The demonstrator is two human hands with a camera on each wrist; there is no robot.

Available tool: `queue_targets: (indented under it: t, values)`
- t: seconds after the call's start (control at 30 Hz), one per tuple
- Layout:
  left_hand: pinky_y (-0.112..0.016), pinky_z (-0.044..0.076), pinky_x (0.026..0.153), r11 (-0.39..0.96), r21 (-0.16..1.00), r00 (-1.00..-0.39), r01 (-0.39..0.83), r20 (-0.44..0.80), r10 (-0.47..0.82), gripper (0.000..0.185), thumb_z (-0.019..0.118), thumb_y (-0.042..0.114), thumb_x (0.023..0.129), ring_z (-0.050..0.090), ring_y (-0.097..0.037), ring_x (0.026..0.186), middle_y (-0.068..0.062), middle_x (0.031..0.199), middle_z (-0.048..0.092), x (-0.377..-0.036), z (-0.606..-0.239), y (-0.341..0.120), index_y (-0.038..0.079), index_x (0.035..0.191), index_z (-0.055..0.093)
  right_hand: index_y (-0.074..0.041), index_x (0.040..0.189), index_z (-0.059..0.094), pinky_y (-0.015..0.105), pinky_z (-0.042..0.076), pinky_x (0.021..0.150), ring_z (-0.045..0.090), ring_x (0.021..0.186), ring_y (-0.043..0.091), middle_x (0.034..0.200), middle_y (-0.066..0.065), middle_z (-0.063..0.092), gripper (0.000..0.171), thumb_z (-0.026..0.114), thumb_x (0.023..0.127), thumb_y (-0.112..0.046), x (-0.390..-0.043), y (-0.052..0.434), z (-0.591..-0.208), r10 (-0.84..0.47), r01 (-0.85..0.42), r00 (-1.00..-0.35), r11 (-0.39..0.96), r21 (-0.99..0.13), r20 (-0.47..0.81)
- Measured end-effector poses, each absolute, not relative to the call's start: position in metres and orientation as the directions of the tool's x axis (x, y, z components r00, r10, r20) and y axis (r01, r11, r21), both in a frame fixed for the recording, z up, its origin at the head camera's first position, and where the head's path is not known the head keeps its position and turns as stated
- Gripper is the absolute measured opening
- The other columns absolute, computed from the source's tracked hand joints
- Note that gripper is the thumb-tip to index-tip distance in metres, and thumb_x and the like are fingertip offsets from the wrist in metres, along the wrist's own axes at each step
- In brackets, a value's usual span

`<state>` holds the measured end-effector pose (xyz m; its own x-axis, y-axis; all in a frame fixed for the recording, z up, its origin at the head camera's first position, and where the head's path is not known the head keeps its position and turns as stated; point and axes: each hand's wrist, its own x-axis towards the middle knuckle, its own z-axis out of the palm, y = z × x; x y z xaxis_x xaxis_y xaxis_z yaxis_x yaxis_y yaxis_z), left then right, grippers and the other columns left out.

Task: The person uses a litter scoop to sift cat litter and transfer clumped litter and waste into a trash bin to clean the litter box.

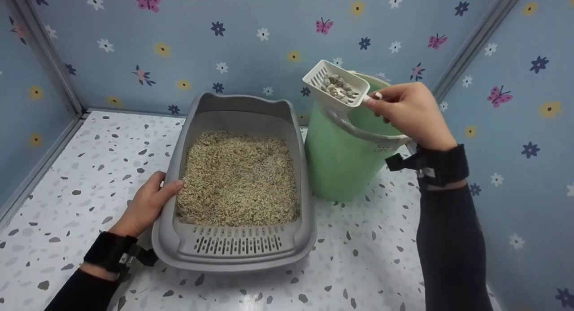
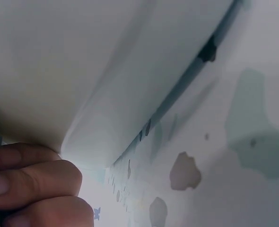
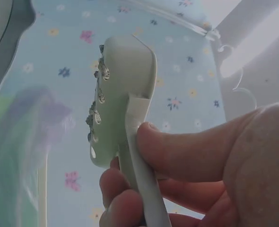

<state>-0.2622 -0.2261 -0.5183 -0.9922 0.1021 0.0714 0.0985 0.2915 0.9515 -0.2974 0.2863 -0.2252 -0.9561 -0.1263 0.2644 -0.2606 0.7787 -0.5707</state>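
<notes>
My right hand (image 1: pixel 415 111) pinches the handle of a white litter scoop (image 1: pixel 326 96) between thumb and fingers, above the left part of a green bin's (image 1: pixel 336 158) opening. Grey clumps (image 1: pixel 338 87) lie in the slotted scoop; from the right wrist, the scoop (image 3: pixel 130 66) shows its underside, with clumps poking through the slots. To the left of the bin stands a grey litter box (image 1: pixel 233 261) holding tan granular litter (image 1: pixel 242 181). My left hand (image 1: pixel 145 203) grips its left rim, thumb over the edge. In the left wrist view, curled fingers (image 2: pixel 40 184) sit beneath the overhanging rim.
A bag liner (image 1: pixel 363 133) is folded over the bin's rim. Blue walls (image 1: pixel 246 55) with flower and butterfly prints stand behind and at both sides. Box and bin stand on a white speckled surface (image 1: pixel 89 185), the bin close to the back wall.
</notes>
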Motion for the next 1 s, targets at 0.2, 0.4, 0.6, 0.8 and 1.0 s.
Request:
queue_targets:
  t: [0.2,0.4,0.6,0.8,1.0]
  values:
    - [-0.041,0.068,0.068,0.288,0.953,-0.993,0.094,0.068,0.1,0.055,0.058,0.048,0.114,0.075,-0.027,0.083,-0.025,0.111,0.064,-0.264,-0.517,-0.226,-0.002,0.136,0.048,-0.006,0.11,0.087,0.024,0.048,0.061,0.063,0.069,0.013,0.079,-0.003,0.074,0.032,0.082,0.105,-0.037,-0.315,0.306,-0.222,-0.082,-0.22,-0.96,0.816,-0.535,0.269]
    - [-0.04,0.068,0.071,0.283,0.955,-0.993,0.086,0.06,0.099,0.056,0.058,0.049,0.114,0.074,-0.027,0.086,-0.025,0.112,0.064,-0.264,-0.516,-0.226,-0.002,0.136,0.048,-0.004,0.113,0.087,0.024,0.041,0.056,0.051,0.063,0.008,0.075,-0.006,0.067,0.031,0.082,0.105,-0.034,-0.328,0.319,-0.224,-0.054,-0.175,-0.964,0.869,-0.463,0.262]
    - [-0.04,0.068,0.069,0.283,0.956,-0.994,0.083,0.058,0.096,0.055,0.058,0.05,0.114,0.074,-0.027,0.085,-0.024,0.111,0.065,-0.263,-0.516,-0.226,-0.001,0.134,0.048,-0.002,0.102,0.085,0.029,0.039,0.058,0.048,0.064,0.014,0.08,0.003,0.069,0.03,0.082,0.105,-0.032,-0.334,0.325,-0.231,-0.043,-0.141,-0.965,0.916,-0.376,0.257]
    - [-0.038,0.067,0.068,0.31,0.946,-0.993,0.097,0.07,0.096,0.057,0.057,0.051,0.114,0.073,-0.026,0.082,-0.023,0.108,0.064,-0.262,-0.515,-0.225,-0.001,0.133,0.049,0.001,0.119,0.083,0.036,0.046,0.068,0.059,0.078,0.025,0.106,0.018,0.078,0.028,0.077,0.107,-0.024,-0.334,0.326,-0.236,-0.06,-0.129,-0.972,0.944,-0.302,0.228]
    - [-0.04,0.068,0.069,0.302,0.949,-0.993,0.092,0.065,0.098,0.057,0.058,0.051,0.114,0.075,-0.026,0.084,-0.024,0.11,0.065,-0.261,-0.516,-0.225,-0.001,0.135,0.048,0.006,0.128,0.078,0.051,0.055,0.083,0.065,0.09,0.039,0.119,0.028,0.077,0.03,0.069,0.103,-0.007,-0.333,0.326,-0.239,-0.09,-0.153,-0.965,0.956,-0.25,0.246]
